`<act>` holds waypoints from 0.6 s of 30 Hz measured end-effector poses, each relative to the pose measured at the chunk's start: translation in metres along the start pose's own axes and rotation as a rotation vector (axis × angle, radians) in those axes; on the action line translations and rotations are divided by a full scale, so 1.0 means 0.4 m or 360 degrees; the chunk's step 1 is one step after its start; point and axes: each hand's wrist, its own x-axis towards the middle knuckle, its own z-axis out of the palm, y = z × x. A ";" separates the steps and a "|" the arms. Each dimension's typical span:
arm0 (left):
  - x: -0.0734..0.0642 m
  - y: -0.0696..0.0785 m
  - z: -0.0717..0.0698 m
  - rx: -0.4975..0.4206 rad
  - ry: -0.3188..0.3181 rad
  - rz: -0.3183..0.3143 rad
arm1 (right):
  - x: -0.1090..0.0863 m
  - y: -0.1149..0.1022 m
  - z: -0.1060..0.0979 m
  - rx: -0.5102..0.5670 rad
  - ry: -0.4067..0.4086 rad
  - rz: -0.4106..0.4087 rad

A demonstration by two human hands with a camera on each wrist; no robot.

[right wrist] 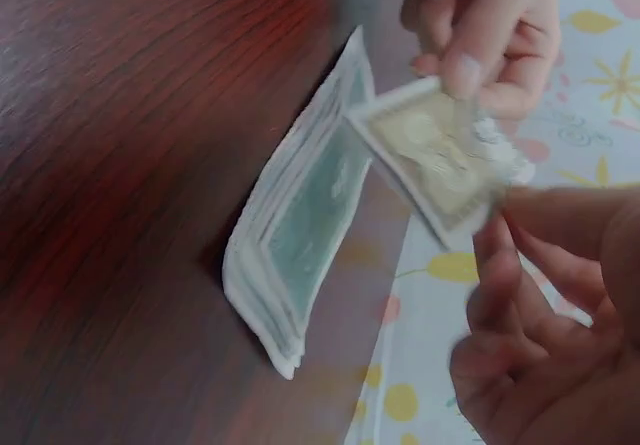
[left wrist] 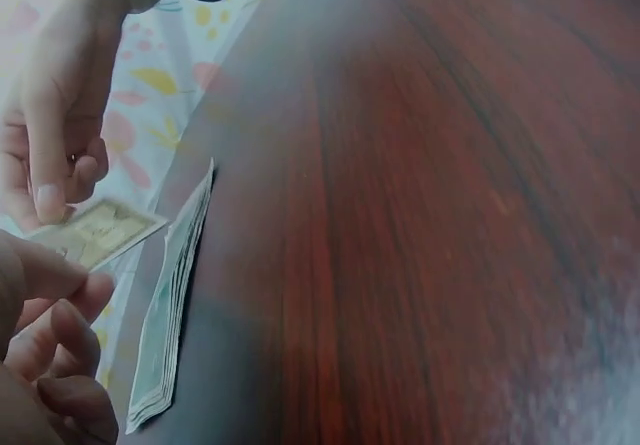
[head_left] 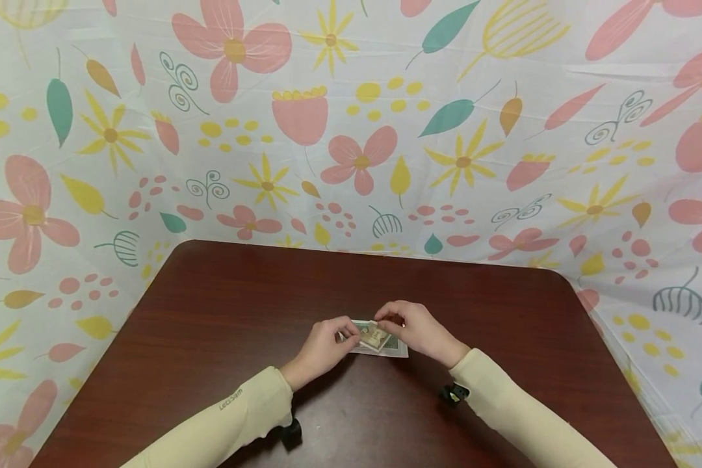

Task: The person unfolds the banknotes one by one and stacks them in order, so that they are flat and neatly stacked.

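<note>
A small square picture card (head_left: 374, 337) with a tan print and a white border is held above the table between both hands. My left hand (head_left: 326, 348) pinches one side of it between thumb and fingers. On the opposite side my right hand (head_left: 418, 330) pinches it too, seen closest in the right wrist view, where the card (right wrist: 430, 155) is slightly blurred. Beneath lies a stack of green-printed sheets (head_left: 399, 350) with white margins. Several thin layers show along the edge of that stack (left wrist: 165, 335) in the left wrist view.
The dark reddish-brown wooden table (head_left: 257, 292) has rounded far corners. Behind and beside it hangs a white cloth (head_left: 351, 84) printed with flowers and leaves. Dark devices (head_left: 291, 432) are worn at both wrists below pale sleeves.
</note>
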 end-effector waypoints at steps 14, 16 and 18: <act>0.010 -0.006 0.004 -0.0382 0.0179 -0.0283 | -0.029 0.010 0.027 -0.0147 0.0200 0.0018; 0.011 -0.007 0.007 -0.0394 0.0199 -0.0319 | -0.032 0.007 0.030 -0.0153 0.0192 0.0001; 0.011 -0.007 0.009 -0.0419 0.0220 -0.0350 | -0.033 0.003 0.033 -0.0174 0.0192 -0.0007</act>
